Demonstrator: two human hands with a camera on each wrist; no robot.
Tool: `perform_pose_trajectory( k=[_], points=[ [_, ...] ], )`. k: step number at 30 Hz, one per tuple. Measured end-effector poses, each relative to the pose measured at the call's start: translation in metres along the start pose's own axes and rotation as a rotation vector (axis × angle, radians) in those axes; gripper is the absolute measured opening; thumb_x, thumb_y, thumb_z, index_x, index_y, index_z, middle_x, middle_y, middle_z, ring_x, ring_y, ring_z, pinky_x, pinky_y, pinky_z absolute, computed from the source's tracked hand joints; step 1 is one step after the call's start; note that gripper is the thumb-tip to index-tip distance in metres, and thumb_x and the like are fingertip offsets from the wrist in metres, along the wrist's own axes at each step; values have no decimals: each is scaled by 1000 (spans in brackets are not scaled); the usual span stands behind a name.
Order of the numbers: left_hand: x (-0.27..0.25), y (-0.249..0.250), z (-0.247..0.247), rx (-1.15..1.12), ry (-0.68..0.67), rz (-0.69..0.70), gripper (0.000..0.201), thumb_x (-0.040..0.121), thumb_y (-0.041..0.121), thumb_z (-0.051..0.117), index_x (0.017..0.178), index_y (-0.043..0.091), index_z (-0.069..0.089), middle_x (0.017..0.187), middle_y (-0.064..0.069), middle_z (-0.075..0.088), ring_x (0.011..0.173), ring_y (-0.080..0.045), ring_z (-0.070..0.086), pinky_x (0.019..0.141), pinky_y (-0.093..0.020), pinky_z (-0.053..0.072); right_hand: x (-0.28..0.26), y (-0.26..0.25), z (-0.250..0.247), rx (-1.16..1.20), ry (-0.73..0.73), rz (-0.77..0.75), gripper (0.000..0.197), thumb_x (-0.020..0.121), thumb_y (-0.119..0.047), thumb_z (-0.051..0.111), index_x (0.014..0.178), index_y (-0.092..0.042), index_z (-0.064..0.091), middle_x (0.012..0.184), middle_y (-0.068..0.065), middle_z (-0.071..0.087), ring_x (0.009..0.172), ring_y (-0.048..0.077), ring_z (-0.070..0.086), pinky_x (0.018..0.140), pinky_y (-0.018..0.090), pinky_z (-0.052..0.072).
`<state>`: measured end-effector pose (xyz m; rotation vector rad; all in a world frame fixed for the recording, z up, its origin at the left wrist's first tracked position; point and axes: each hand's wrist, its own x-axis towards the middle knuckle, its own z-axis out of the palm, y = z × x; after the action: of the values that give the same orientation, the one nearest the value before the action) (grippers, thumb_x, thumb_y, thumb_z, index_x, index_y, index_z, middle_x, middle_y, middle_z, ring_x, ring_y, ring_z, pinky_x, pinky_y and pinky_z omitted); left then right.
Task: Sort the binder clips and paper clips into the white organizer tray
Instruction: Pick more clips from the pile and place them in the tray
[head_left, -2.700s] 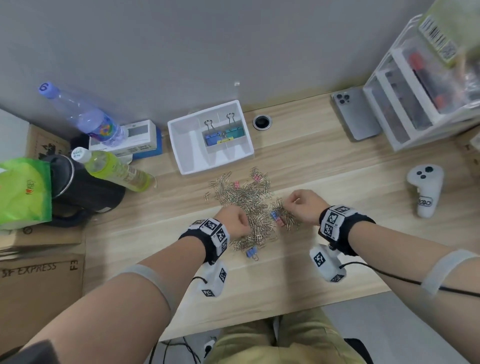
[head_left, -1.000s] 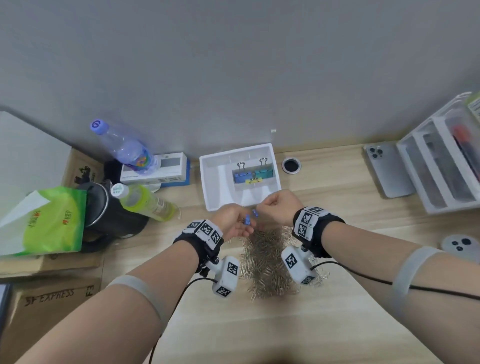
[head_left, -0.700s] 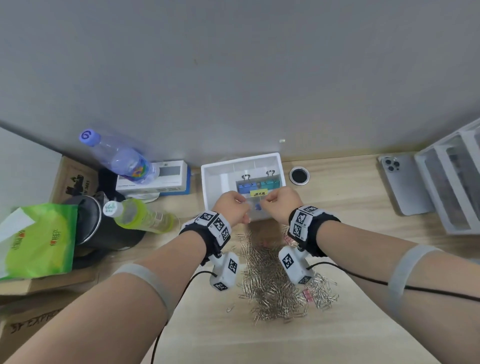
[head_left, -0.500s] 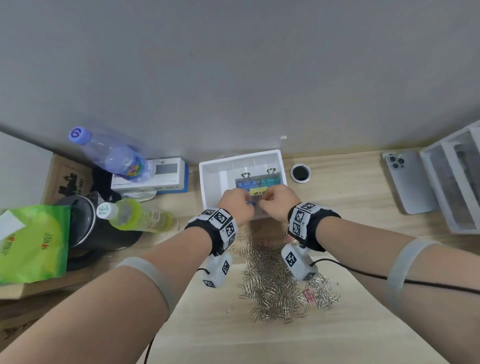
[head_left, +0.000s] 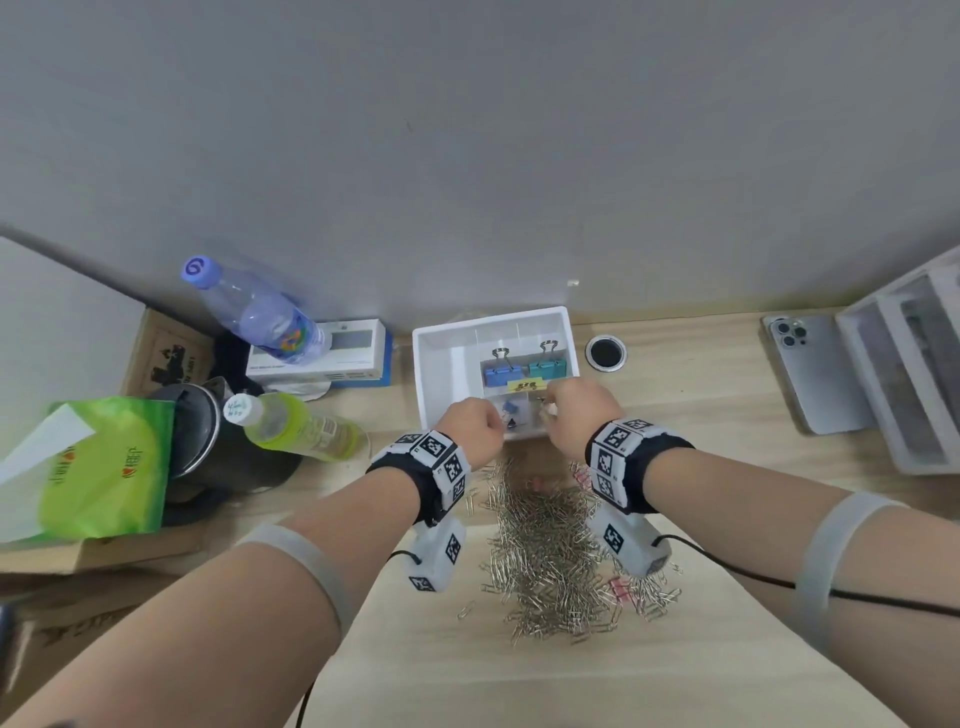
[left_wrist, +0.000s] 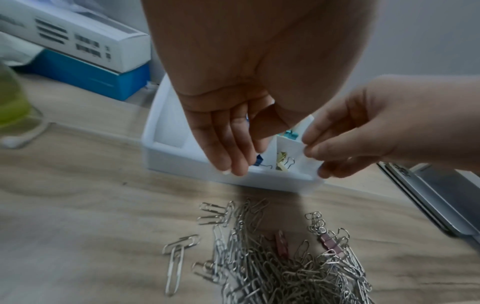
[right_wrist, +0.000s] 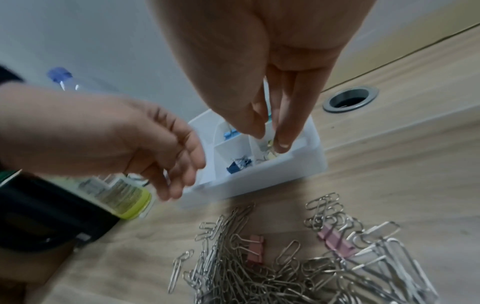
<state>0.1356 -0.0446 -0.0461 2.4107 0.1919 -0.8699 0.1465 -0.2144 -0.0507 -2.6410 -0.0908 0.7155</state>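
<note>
Both hands over white organizer tray (head_left: 431, 364): my left hand (left_wrist: 228, 131) fingers straight, empty; right hand (right_wrist: 262, 115) fingertips close together, grasp unclear.

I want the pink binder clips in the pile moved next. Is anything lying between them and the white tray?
Nothing solid blocks the way. The pink binder clips lie tangled among the paper clips, and bare desk separates that pile from the white tray. Both hands hover above the tray's near compartments.

Both hands were carried from the paper clip pile (head_left: 550, 561) to the white organizer tray (head_left: 441, 364), where small blue binder clips (right_wrist: 239, 163) were released into a front compartment.
</note>
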Motion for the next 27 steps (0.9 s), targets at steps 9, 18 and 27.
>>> perform_pose_trajectory(
  k=[9, 18, 27],
  points=[
    [-47, -15, 16, 172, -151, -67, 18, 91, 15, 48, 89, 8, 64, 82, -10, 69, 75, -25, 66, 69, -32, 55, -49, 27, -17, 65, -164, 77, 21, 87, -11, 57, 103, -15, 68, 106, 5, 67, 97, 25, 64, 85, 34, 54],
    [-66, -3, 58, 142, -33, -5, 40, 91, 16, 58, 130, 11, 50, 93, -3, 58, 77, -22, 61, 60, -31, 49, -117, 62, 29, -16, -394, 151, 24, 73, -31, 72, 75, -7, 66, 75, 10, 66, 67, 25, 62, 68, 36, 58],
    [-51, -7, 93, 90, 34, 12, 58, 95, 12, 51, 150, 15, 31, 79, 6, 60, 55, -16, 59, 50, -33, 56, -135, 77, 79, 68, -344, 186, 10, 70, -22, 78, 75, -14, 76, 78, 3, 73, 75, 22, 68, 67, 30, 58]
  ],
)
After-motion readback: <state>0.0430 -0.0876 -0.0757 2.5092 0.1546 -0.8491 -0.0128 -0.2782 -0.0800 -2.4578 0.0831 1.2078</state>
